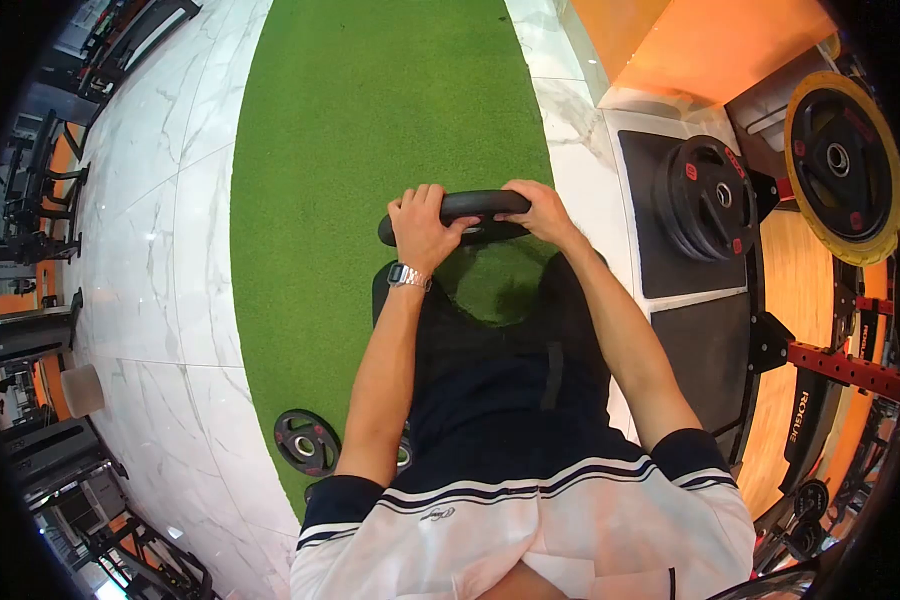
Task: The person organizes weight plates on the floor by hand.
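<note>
A thick black weight plate (pixel 478 204) is held out in front of my body, seen nearly edge-on above the green turf. My left hand (pixel 425 228), with a metal-band watch on its wrist, wraps its fingers over the plate's left part. On the right end, my right hand (pixel 542 214) grips the rim, thumb on the near side. Most of the plate's flat face is hidden from this angle. My legs are below it, with turf showing between them.
Black plates lie on the turf at lower left, one of them a plate with red marks (pixel 307 443). To the right, stacked plates (pixel 708 198) stand on a black mat (pixel 642 262). A yellow-rimmed plate (pixel 802 150) hangs on a rack (pixel 840 368). Gym machines line the left.
</note>
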Demonstrator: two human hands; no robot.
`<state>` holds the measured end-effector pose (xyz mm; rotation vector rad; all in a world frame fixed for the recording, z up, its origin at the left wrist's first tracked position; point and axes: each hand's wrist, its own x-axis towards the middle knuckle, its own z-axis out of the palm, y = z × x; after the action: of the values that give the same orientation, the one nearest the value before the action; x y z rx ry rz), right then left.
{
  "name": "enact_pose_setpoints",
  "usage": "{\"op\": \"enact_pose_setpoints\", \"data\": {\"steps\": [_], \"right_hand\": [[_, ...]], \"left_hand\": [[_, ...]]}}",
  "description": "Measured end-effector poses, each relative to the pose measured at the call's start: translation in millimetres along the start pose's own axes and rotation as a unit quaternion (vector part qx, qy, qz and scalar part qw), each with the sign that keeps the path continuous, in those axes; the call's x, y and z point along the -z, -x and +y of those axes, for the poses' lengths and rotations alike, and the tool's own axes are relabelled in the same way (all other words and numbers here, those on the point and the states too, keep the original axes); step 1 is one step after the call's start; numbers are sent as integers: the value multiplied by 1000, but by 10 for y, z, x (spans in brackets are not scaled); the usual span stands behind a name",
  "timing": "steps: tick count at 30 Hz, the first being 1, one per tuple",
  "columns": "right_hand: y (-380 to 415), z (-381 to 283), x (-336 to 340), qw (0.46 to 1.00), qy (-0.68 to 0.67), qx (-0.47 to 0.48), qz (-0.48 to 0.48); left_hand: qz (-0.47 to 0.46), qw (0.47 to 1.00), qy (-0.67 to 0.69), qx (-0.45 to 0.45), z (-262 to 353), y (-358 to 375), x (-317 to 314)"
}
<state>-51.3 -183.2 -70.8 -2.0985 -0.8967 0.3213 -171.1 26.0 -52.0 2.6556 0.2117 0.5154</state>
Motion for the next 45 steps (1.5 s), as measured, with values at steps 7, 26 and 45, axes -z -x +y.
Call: {"op": "enact_pose_setpoints", "data": {"steps": [7, 26, 45], "right_hand": [[27, 85, -40, 1000, 9, 17, 2], [395, 10, 337, 995, 70, 32, -64], [489, 498, 530, 999, -48, -22, 14]], "left_hand": [[-11, 999, -1, -37, -54, 23, 59], [-26, 995, -75, -62, 913, 176, -198], [-201, 976, 88, -12, 140, 286, -40]]}}
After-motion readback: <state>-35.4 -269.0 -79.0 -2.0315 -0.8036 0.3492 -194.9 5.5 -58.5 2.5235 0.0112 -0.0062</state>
